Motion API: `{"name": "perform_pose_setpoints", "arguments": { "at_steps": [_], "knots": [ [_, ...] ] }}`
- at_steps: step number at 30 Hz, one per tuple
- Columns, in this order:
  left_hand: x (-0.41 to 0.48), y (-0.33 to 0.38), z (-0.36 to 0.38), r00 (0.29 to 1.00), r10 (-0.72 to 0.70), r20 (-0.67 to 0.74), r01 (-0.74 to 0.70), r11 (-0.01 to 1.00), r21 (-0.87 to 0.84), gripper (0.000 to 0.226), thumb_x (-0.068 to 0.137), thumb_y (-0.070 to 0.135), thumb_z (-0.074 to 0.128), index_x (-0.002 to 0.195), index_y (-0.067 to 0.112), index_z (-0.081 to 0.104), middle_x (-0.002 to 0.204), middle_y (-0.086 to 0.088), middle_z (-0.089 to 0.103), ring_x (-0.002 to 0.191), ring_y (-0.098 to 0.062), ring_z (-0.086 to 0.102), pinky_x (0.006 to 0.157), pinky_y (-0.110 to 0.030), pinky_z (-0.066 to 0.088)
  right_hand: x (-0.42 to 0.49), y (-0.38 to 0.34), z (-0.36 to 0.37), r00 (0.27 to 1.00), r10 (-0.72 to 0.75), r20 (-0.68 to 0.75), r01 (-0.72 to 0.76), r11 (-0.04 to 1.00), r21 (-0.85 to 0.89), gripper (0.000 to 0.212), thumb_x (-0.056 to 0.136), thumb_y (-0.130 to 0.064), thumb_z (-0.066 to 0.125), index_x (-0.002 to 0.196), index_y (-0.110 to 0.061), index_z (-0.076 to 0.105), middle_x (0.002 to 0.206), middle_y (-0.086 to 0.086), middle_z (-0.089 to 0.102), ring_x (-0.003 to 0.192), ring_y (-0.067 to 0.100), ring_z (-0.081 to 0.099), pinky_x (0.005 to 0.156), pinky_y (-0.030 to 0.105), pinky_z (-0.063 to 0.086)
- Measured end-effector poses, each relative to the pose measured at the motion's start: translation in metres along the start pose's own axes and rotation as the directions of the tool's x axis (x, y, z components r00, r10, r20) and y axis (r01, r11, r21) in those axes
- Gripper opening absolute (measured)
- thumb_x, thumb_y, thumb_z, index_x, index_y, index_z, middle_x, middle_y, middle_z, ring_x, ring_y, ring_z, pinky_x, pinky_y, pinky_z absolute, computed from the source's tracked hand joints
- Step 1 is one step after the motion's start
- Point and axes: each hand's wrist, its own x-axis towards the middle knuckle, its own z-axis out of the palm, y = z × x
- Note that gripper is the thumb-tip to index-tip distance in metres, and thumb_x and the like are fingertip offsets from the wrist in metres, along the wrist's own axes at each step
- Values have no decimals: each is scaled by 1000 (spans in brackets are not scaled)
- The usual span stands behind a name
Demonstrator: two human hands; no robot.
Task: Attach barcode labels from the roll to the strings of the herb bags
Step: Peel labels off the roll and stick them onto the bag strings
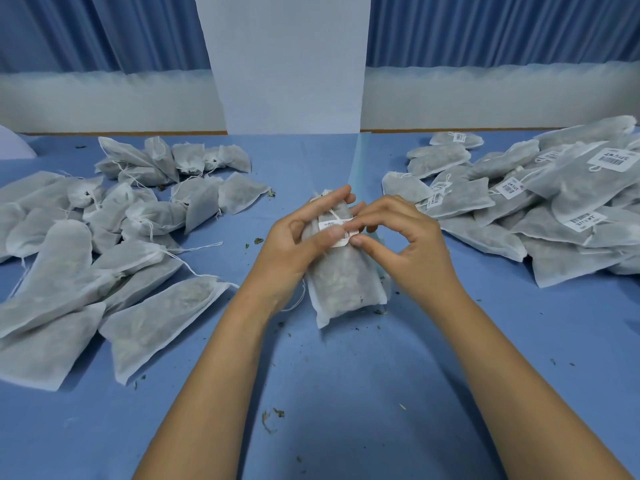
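A white mesh herb bag (343, 285) is held upright above the blue table's middle. My left hand (298, 244) grips its upper part, fingers curled behind it and the thumb pressing on a white barcode label (337, 230) that lies across the bag's string. My right hand (405, 244) pinches the label's right end between thumb and forefinger. The label roll is not in view.
A heap of unlabelled herb bags (104, 244) with loose strings covers the table's left side. A heap of bags carrying barcode labels (540, 209) lies on the right. Herb crumbs (270, 419) dot the blue cloth (346, 393) near me. A white post (287, 64) stands behind.
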Motion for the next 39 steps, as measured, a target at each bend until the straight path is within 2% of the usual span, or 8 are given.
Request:
{"name": "perform_pose_setpoints", "arguments": {
  "at_steps": [5,11,18,22,28,32,36,39],
  "knots": [
    [2,-5,-2,998,20,-57,-19,1000,10,47,84,1,62,128,18,61,129,-12,63,125,-20,57,100,-28,47,0,0,-5,982,90,164,-103,992,72,26,80,-4,62,104,-11,67,105,-3,59,94,14,53,92,26,39],
    [0,-2,-5,995,101,-9,-99,987,128,54,83,-4,61,132,19,60,136,-1,60,132,-16,49,108,-33,42,2,-4,9,911,406,76,-402,830,388,20,82,-17,69,98,-22,60,97,-3,64,89,6,58,91,30,45],
    [-1,-1,1,987,151,63,-156,985,78,66,85,-11,60,140,24,48,141,-4,55,135,-19,46,106,-35,44,0,1,10,869,488,75,-460,745,483,19,74,-2,77,74,-17,66,65,-10,66,66,5,60,68,15,50],
    [4,-4,5,977,76,-199,-44,986,162,62,90,5,65,140,34,43,103,-15,66,98,-12,64,87,-23,52,1,2,14,826,563,-26,-453,691,564,20,71,0,78,70,-15,65,63,-9,65,62,4,61,63,14,50],
    [6,-8,3,901,112,-419,-49,986,158,45,89,8,67,130,16,53,70,2,62,66,-4,61,66,-14,48,0,2,18,876,480,46,-466,819,333,19,69,-11,82,77,-22,68,73,-11,69,69,-1,57,73,18,44],
    [6,-11,4,869,142,-475,-68,983,171,40,90,8,66,127,17,54,67,6,62,64,-7,60,64,-16,49,-2,2,21,913,409,8,-401,892,209,17,70,-15,83,82,-17,70,82,2,71,76,3,59,74,6,36],
    [8,-7,2,852,193,-487,-83,967,239,35,90,13,68,122,23,56,72,0,62,70,-12,60,69,-22,51,7,0,21,910,414,0,-407,896,175,18,72,-16,81,79,-26,68,77,-5,67,85,14,59,82,14,38],
    [19,-1,-1,858,197,-475,-47,949,310,26,93,18,65,118,20,57,65,11,59,68,-6,58,70,-16,48,17,-2,24,905,423,-44,-401,883,243,15,72,-10,80,77,-19,70,67,-13,63,71,0,58,72,6,39]
  ]
}}
